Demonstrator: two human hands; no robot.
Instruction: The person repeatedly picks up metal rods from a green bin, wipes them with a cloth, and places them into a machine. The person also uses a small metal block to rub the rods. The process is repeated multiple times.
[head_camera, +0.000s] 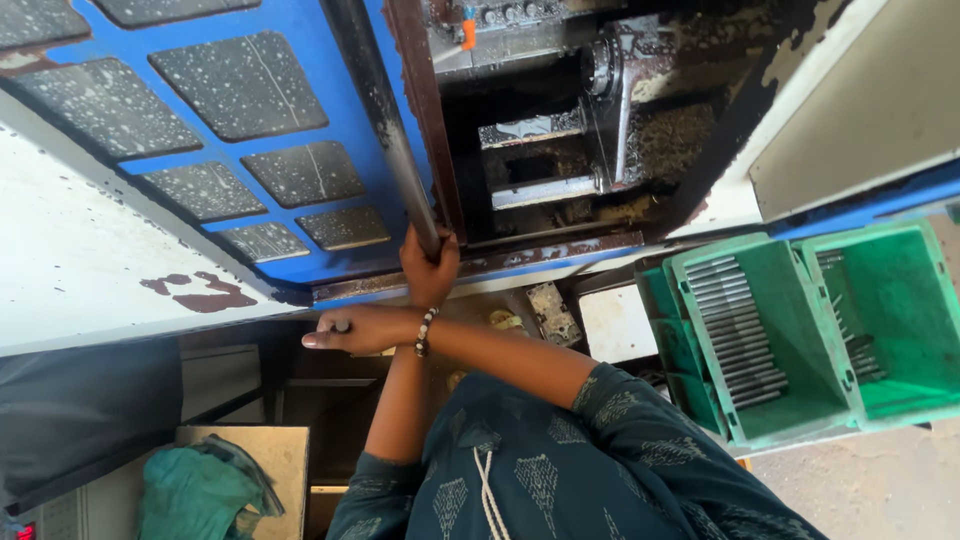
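Door handle bar (392, 140) gripped by crossed left hand (430, 268), right hand (358, 328).

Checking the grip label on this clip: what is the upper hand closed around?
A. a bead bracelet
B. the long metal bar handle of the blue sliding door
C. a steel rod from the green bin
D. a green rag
B: the left hand is wrapped around the lower end of the bar handle on the blue door, arms crossed, with the right hand just below it.
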